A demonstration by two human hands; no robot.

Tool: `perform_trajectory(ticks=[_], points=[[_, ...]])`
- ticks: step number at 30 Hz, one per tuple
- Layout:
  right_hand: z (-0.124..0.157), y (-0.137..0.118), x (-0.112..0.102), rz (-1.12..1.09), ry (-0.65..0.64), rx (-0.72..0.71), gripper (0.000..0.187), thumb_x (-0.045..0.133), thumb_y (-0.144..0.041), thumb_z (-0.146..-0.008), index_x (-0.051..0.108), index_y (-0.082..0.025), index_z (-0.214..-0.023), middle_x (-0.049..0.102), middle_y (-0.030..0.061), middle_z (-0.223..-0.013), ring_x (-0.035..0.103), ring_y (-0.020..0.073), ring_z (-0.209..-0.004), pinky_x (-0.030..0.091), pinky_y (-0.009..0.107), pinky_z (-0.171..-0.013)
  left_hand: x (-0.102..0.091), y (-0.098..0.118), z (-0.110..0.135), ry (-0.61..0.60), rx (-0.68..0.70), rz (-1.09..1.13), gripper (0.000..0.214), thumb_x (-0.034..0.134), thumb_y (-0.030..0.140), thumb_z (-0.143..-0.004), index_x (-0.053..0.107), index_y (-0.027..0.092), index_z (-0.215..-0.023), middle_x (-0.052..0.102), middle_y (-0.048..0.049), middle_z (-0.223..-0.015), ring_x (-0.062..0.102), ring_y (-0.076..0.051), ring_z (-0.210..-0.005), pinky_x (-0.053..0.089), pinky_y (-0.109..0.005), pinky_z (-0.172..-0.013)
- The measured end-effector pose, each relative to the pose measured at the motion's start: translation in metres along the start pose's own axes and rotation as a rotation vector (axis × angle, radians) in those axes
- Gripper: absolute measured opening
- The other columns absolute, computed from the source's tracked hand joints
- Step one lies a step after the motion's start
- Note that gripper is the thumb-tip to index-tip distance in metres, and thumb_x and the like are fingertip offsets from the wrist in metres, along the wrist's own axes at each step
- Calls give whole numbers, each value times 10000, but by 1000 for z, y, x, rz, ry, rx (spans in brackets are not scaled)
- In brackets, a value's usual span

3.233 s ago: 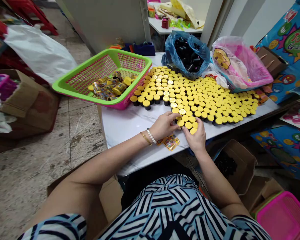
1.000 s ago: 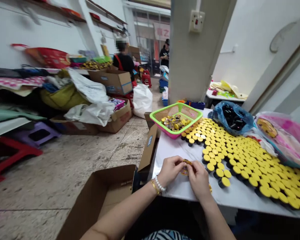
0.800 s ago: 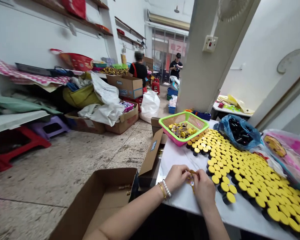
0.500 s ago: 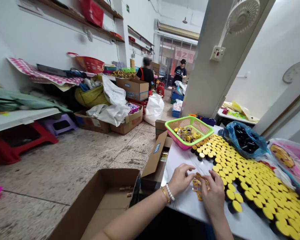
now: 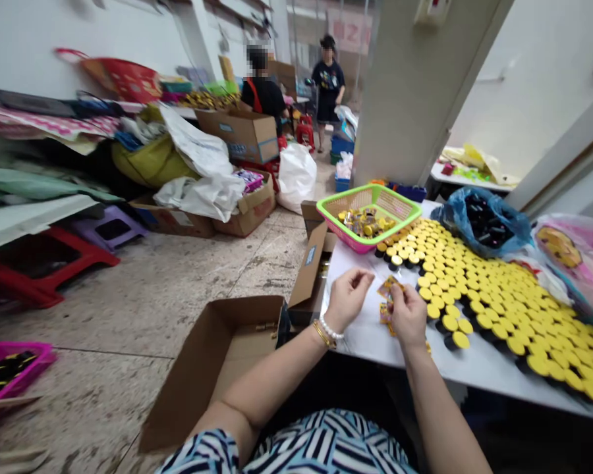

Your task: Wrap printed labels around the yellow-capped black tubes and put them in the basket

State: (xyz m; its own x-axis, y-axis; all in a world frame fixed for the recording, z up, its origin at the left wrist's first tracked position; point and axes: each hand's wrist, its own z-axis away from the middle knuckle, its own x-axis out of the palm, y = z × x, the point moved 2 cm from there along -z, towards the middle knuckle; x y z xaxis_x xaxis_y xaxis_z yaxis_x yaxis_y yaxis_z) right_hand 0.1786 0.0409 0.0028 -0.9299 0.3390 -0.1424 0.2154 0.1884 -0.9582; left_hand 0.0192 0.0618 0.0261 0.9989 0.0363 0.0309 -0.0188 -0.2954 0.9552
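Note:
My right hand (image 5: 408,317) pinches a small printed yellow-orange label (image 5: 387,286) between thumb and fingers, just above the white table (image 5: 358,329). More printed pieces (image 5: 385,313) show beneath that hand, partly covered by its fingers. To the left, my left hand (image 5: 348,297) is closed, thumb against fingertips, apart from the label; whatever it may hold is too small to make out. Several black pots with yellow lids (image 5: 459,340) stand close to the right of my right hand, in a wide packed group.
A green and pink basket (image 5: 326,209) with yellow-wrapped pieces stands at the table's far left corner. Behind the lids lies a blue bag (image 5: 499,247) of black parts. An open cardboard box (image 5: 188,368) is left of my arm. Two people (image 5: 264,92) are farther back.
The view has tilted down, showing my patterned shirt. My hands have drawn apart; my left hand has come off the printed pieces and closed, while my right hand keeps hold of a label.

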Motion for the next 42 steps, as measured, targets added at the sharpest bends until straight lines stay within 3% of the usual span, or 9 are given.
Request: perform_trajectory(ticks=[3, 6, 12, 16, 26, 32, 39, 42], points=[[-3, -3, -2, -99, 9, 77, 514, 527, -661, -978, 564, -205, -746, 474, -64, -524, 440, 96, -441, 365, 215, -418, -1, 17, 3, -4, 20, 30, 388, 660, 511, -957, 705, 146, -834, 569, 22, -646, 467, -93, -585, 390, -223, -576], [2, -3, -7, -34, 7, 25, 513, 503, -641, -1003, 551, -208, -731, 510, -46, -570, 474, 103, -497, 399, 229, -477, 5, 25, 11, -33, 41, 36, 354, 701, 487, -942, 707, 147, -844, 617, -1, -706, 502, -96, -614, 420, -224, -593], [16, -3, -17, 161, 68, -165, 448, 513, -509, -1046, 520, -206, -716, 518, -38, -627, 484, 110, -599, 387, 252, -594, 20, 21, 16, -61, 116, -33, 241, 739, 381, -933, 756, 149, -871, 709, -55, -843, 631, -135, -744, 495, -247, -689], [18, -1, -21, 190, 86, -183, 461, 527, -494, -1043, 516, -201, -687, 505, -43, -614, 464, 106, -592, 384, 259, -619, 22, 18, 17, -79, 136, -84, 220, 769, 361, -909, 767, 151, -843, 706, -54, -825, 630, -132, -727, 486, -245, -673], [25, 8, -15, 139, -30, -129, 282, 606, -459, -1000, 655, -204, -890, 647, 7, -794, 580, 156, -733, 472, 280, -701, 13, -7, 23, -170, 10, -112, 186, 796, 342, -867, 791, 162, -913, 688, -62, -856, 596, -134, -731, 466, -247, -657], [29, 9, -14, 196, -128, -157, 208, 654, -415, -974, 692, -213, -935, 695, 24, -826, 623, 181, -741, 492, 307, -710, -3, -1, 15, -73, 18, -169, 182, 802, 361, -839, 818, 183, -802, 673, -71, -807, 584, -147, -711, 465, -262, -632], [28, -7, -10, 345, -73, -405, 180, 623, -343, -994, 679, -225, -870, 682, 23, -787, 611, 180, -711, 473, 316, -680, -1, 2, 16, -201, -134, -132, 235, 833, 404, -777, 830, 178, -843, 782, -97, -850, 639, -177, -703, 523, -298, -667], [30, -17, -27, 378, -115, -447, 139, 610, -313, -1002, 709, -227, -957, 706, 40, -840, 635, 186, -756, 506, 328, -722, -1, -2, 17, -239, -250, -3, 283, 816, 420, -799, 801, 144, -860, 777, -92, -824, 579, -123, -609, 460, -245, -570]])
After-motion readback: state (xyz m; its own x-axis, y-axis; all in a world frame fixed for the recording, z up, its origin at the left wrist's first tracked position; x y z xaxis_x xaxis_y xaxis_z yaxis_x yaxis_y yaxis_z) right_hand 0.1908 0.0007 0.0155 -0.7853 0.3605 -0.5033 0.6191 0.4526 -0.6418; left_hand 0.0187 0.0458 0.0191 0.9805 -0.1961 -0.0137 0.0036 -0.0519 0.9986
